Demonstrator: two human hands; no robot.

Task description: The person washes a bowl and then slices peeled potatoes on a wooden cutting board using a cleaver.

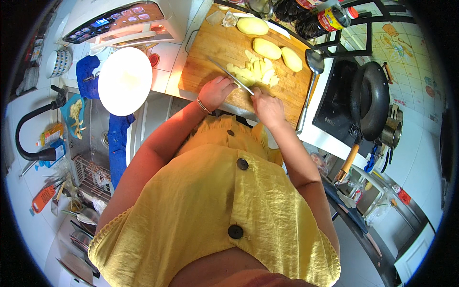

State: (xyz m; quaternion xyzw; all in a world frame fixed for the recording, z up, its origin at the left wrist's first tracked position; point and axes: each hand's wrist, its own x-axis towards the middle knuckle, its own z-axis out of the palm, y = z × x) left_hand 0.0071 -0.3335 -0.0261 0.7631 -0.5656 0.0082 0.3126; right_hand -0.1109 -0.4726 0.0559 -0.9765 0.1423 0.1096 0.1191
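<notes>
On a wooden cutting board [200,68], my right hand [268,108] grips a kitchen knife [229,74] by its handle. The blade slants away to the far left, its edge hidden from this angle. My left hand [215,93] rests at the board's near edge with bent fingers beside the blade; whether a piece is under them cannot be seen. Just beyond the knife lies a pile of potato slices [260,70]. Past the slices sit three peeled potatoes: one [252,26] at the back, one [267,48] in the middle and one [292,59] to the right.
A metal ladle [315,62] lies along the board's right edge. Sauce bottles [331,21] stand behind it. To the right, a wok [369,102] is by a black cooktop [333,97]. At left are a white plate [125,80], a sink [95,136] and a countertop appliance [125,21].
</notes>
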